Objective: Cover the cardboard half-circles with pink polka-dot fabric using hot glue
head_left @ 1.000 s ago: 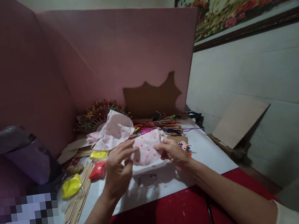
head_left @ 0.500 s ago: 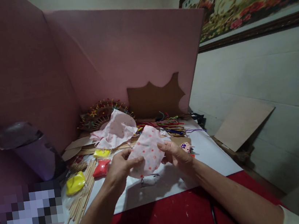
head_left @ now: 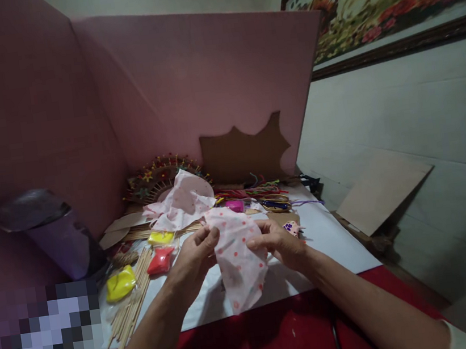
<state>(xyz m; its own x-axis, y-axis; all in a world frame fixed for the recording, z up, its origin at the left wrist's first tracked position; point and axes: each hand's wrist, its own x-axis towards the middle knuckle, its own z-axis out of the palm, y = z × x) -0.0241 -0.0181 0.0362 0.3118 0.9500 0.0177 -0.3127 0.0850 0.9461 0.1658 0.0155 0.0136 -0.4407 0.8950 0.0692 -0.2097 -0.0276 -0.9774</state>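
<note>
I can see a plain, off-white sleeve (head_left: 461, 337) covering the upper part of the right arm (head_left: 373, 299). The left arm (head_left: 150, 328) is bare as far as it shows, like the left hand (head_left: 196, 255) and right hand (head_left: 284, 243).

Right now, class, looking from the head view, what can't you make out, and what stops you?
- Head view: some fingertips of the left hand and right hand, behind the dotted cloth.
- Head view: the cloth's far side, turned away.
- Head view: the dark cable's lower end, cut off by the bottom edge.
- Head view: the framed picture's right end, cut off by the right edge.
- Head view: the lower left corner's contents, blurred into blocks.
</note>
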